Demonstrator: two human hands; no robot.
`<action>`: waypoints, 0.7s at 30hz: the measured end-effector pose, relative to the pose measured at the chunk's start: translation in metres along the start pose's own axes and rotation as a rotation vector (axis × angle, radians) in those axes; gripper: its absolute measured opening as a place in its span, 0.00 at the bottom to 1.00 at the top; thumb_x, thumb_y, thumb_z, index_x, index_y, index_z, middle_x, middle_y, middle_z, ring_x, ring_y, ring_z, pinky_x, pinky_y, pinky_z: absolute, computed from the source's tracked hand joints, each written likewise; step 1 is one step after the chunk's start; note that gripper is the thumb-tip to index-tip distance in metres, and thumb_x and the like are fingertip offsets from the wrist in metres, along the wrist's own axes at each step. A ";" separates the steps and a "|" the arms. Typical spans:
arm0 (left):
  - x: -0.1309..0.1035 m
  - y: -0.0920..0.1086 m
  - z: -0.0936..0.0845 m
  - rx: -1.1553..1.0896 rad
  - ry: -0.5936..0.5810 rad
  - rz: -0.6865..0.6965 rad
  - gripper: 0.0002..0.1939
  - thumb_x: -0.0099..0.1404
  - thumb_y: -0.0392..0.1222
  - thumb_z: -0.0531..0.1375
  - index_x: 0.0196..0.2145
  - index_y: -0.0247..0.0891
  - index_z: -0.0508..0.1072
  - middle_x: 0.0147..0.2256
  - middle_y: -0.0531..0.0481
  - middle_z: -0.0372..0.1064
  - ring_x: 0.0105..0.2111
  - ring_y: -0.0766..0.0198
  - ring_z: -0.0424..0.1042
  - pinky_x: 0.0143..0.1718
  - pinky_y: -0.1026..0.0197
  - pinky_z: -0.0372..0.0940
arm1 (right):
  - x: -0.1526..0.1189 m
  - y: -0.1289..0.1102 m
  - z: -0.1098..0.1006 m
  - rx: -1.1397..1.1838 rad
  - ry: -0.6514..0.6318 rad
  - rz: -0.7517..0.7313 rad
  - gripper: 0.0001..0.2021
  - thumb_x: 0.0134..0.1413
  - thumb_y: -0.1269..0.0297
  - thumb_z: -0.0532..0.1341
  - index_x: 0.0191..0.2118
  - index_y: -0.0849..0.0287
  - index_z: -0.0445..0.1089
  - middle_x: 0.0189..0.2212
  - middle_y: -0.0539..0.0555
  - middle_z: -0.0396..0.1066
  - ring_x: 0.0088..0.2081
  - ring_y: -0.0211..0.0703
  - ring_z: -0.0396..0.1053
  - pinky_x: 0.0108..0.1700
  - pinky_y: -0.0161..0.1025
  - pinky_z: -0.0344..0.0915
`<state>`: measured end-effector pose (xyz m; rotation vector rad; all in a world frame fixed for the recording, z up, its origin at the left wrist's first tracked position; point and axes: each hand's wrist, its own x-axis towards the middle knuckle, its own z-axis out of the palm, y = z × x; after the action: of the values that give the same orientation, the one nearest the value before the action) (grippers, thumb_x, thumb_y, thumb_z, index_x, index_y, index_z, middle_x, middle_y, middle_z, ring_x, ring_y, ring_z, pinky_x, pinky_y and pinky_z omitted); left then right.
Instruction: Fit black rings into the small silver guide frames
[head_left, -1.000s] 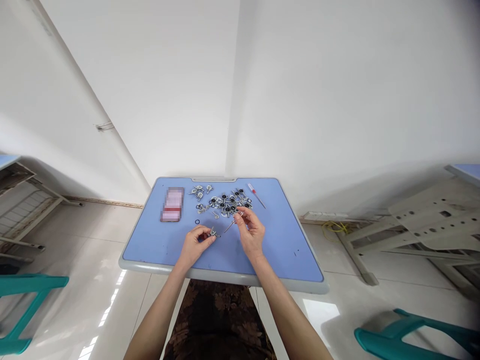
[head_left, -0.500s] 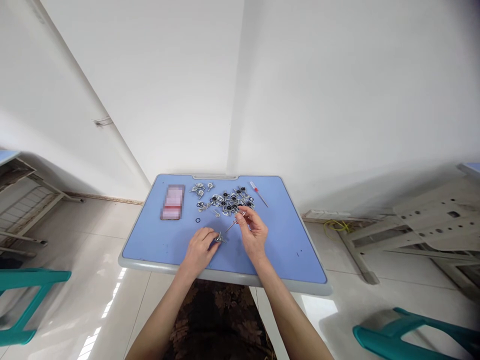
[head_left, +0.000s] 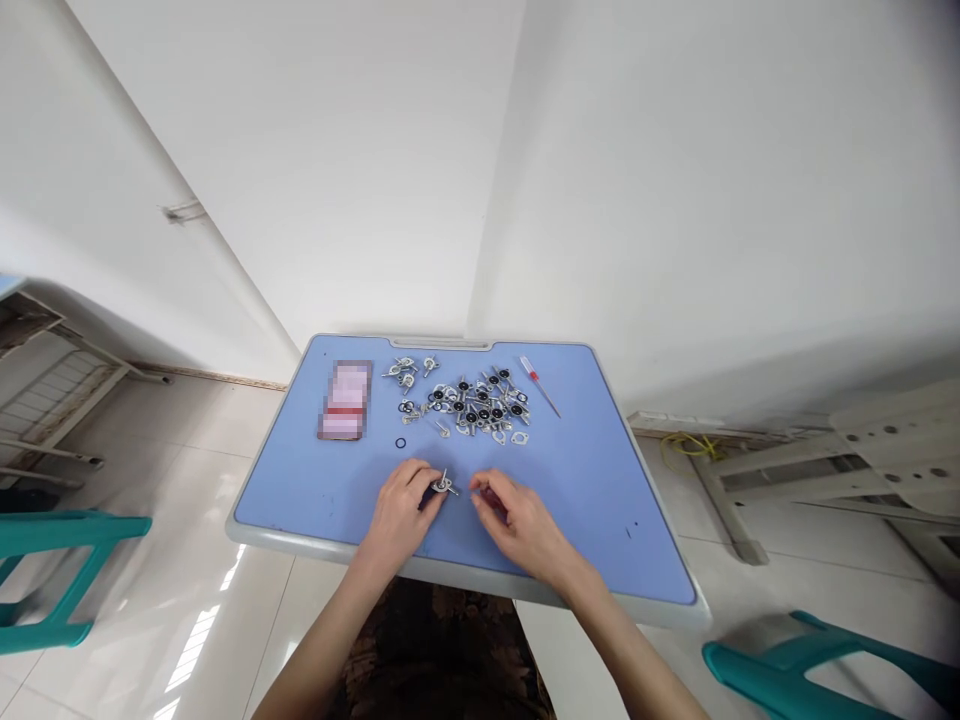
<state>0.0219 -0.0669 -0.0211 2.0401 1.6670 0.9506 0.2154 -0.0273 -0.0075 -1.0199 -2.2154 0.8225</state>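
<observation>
My left hand [head_left: 403, 503] has its thumb and fingers closed on a small metal flanged fitting [head_left: 444, 486] just above the blue tabletop. A thin pin stands up from the fitting and another short stem points to the right. My right hand [head_left: 514, 510] is to the right of it, fingers curled and thumb apart from the fingertips, with nothing visible between them. Beyond both hands lies a heap of metal fittings with black round caps [head_left: 484, 412]. Two flat oval metal plates [head_left: 519, 438] lie at its near edge. A black O-ring [head_left: 400, 443] rests alone on the left.
A smaller group of metal fittings [head_left: 405, 372] sits at the back left. Beside it is a blurred-out pinkish rectangular item [head_left: 345, 400]. A screwdriver with a clear and red handle [head_left: 534, 375] lies at the back right. Teal stools [head_left: 817, 665] stand on the floor at both sides.
My right hand has come down and nearer to me from the heap; the thin metal piece it held no longer shows in its fingers. My left hand keeps its fitting. The view has shifted slightly.
</observation>
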 end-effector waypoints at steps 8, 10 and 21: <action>-0.003 0.004 0.000 0.035 0.029 0.033 0.08 0.68 0.37 0.53 0.42 0.40 0.70 0.40 0.46 0.68 0.40 0.60 0.68 0.42 0.57 0.66 | 0.003 0.009 0.006 -0.359 -0.086 -0.054 0.07 0.61 0.69 0.51 0.43 0.58 0.63 0.35 0.54 0.71 0.28 0.41 0.70 0.25 0.36 0.60; -0.003 0.005 0.000 0.041 0.036 0.035 0.08 0.68 0.37 0.53 0.42 0.40 0.70 0.40 0.46 0.68 0.40 0.60 0.68 0.42 0.57 0.67 | 0.004 0.009 0.006 -0.385 -0.111 -0.032 0.06 0.62 0.69 0.51 0.40 0.58 0.64 0.34 0.53 0.70 0.28 0.41 0.70 0.25 0.35 0.60; -0.005 0.007 0.002 0.098 0.050 0.043 0.07 0.67 0.34 0.54 0.43 0.39 0.69 0.39 0.47 0.68 0.40 0.61 0.68 0.42 0.58 0.66 | 0.005 0.015 -0.001 -0.440 -0.132 -0.013 0.09 0.64 0.68 0.50 0.35 0.59 0.65 0.31 0.53 0.69 0.25 0.39 0.69 0.24 0.35 0.59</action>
<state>0.0279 -0.0733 -0.0192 2.1401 1.7336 0.9597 0.2202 -0.0149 -0.0169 -1.1746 -2.5805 0.4101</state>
